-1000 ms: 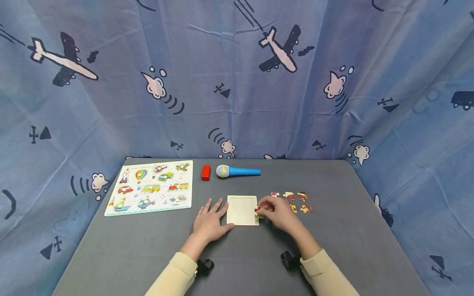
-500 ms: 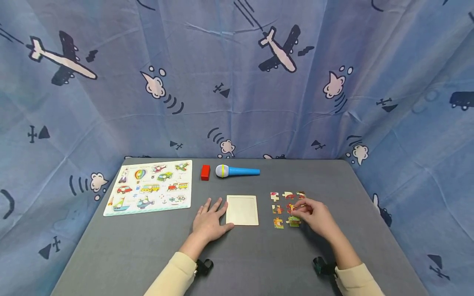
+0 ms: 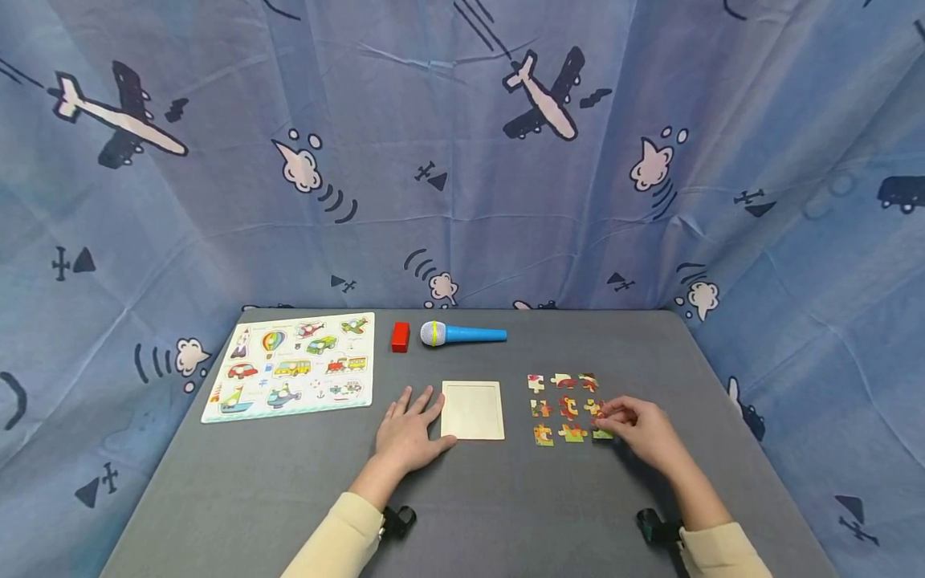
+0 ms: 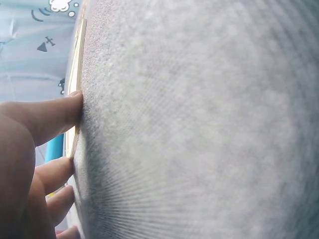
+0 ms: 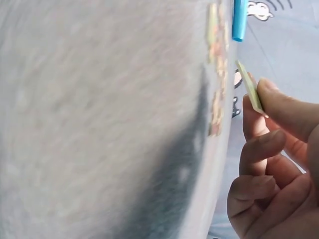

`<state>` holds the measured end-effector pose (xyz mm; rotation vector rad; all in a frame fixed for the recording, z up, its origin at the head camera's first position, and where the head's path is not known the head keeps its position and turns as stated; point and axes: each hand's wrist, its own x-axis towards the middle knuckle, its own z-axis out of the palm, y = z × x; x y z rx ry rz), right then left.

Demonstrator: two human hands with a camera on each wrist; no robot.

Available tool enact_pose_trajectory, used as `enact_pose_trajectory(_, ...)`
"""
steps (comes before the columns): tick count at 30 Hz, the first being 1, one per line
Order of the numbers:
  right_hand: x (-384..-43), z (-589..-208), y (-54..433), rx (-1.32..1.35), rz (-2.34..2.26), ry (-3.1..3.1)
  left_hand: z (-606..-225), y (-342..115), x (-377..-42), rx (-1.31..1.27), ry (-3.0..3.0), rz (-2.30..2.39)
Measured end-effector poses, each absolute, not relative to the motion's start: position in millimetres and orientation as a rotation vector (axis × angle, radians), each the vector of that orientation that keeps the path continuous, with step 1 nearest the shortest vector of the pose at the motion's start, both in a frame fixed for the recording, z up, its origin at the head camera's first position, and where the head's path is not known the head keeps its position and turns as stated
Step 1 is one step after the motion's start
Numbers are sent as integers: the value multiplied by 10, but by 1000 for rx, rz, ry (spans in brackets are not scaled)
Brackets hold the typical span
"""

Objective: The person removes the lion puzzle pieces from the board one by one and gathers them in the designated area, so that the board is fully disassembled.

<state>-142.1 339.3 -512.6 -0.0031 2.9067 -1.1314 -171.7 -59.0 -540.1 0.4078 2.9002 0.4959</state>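
Note:
My right hand [image 3: 645, 432] pinches a small jigsaw puzzle piece [image 5: 250, 88] between thumb and fingers, holding it at the lower right of the other pieces. In the right wrist view, the piece is tilted and apart from the table surface. Laid out beside it in rows are several loose puzzle pieces [image 3: 568, 408] with red, orange and green print. My left hand [image 3: 407, 437] rests on the table with fingers spread. Its thumb [image 4: 60, 112] and a finger touch the left side of a square, pale wooden puzzle tray [image 3: 472, 412], whose recess holds no pieces.
A white picture board [image 3: 321, 393] printed with vehicles lies at the left of the grey table [image 3: 462, 498]. Behind the tray are a red block [image 3: 401, 337] and a blue toy microphone [image 3: 473, 334]. A blue patterned curtain [image 3: 390, 96] surrounds the table's back and sides.
My right hand has moved from the tray's right edge rightward, past the loose pieces, with the puzzle piece still pinched. The left hand has stayed in place.

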Motion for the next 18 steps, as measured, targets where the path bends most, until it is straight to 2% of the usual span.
enact_pose_trajectory(11, -1457, -5239, 3433, 46, -955, 2917, -5407, -584, -1718, 416, 2897, 498)
enact_pose_trajectory(18, -1449, -5148, 3447, 23, -858, 2970, -5416, -600, -1729, 414, 2895, 491)
